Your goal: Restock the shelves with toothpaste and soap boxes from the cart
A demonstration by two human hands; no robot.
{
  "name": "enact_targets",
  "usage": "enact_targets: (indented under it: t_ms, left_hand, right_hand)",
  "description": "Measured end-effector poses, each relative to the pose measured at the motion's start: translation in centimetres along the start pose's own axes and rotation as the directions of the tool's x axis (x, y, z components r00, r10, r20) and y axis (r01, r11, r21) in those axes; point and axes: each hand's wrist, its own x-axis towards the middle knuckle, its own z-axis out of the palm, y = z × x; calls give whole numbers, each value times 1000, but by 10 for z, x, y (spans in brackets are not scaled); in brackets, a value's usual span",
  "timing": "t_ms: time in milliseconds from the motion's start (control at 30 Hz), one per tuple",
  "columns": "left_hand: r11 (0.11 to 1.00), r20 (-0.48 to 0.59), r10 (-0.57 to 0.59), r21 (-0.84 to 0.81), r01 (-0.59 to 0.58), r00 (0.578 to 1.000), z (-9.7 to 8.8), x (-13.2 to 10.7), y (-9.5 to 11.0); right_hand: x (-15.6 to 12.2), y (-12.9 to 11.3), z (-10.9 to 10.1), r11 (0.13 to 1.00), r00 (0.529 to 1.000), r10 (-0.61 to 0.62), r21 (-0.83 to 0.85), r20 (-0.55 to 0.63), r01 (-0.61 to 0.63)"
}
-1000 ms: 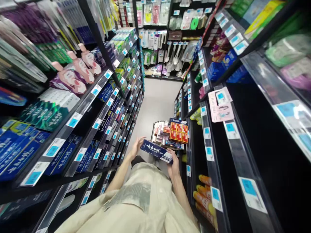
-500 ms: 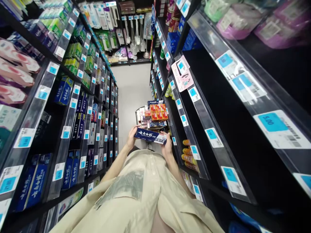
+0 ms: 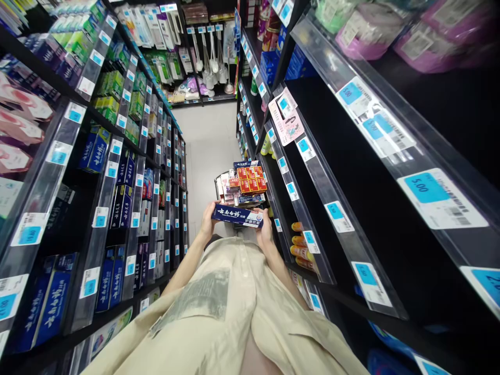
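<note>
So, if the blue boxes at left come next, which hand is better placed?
Probably the left hand: it holds the left end of the navy box, nearer the blue boxes. The right hand holds the opposite end, farther from them.

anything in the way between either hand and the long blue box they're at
Nothing visible: the left hand and right hand hold the box at its ends. The red packs lie beyond it, not between.
</note>
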Motion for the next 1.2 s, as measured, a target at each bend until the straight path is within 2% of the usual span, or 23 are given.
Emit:
enact_targets:
  t_ms: [433, 1200]
  left_hand:
    - [1000, 7, -23, -4, 23, 1000, 8, 1, 0]
    - [998, -31, 21, -51, -23, 999, 7, 1, -12]
  right_hand:
    - [1, 0, -4, 1000, 999, 12, 25, -44, -11]
    - [0, 0, -3, 998, 997, 43, 42, -68, -40]
